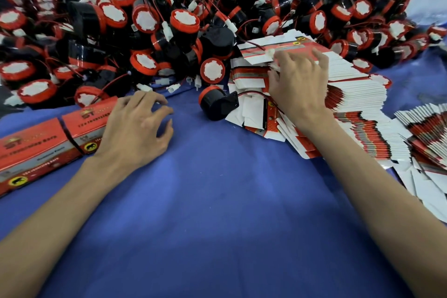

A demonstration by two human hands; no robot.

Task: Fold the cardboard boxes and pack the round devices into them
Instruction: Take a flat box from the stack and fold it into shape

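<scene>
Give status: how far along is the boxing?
Done: two folded red boxes at left, contents unseen. In hand: right hand on the stack of flat box blanks; left hand empty over the blue cloth. Left: the big pile of round devices, nearly everything.

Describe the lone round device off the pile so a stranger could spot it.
Find the heap of red-and-black round devices along the back of the blue cloth. In front of its edge, between the left hand and the right hand, one device lies on the cloth beside the stack of flat boxes. It alone lies apart on its side, black body showing, not its white face.
</scene>
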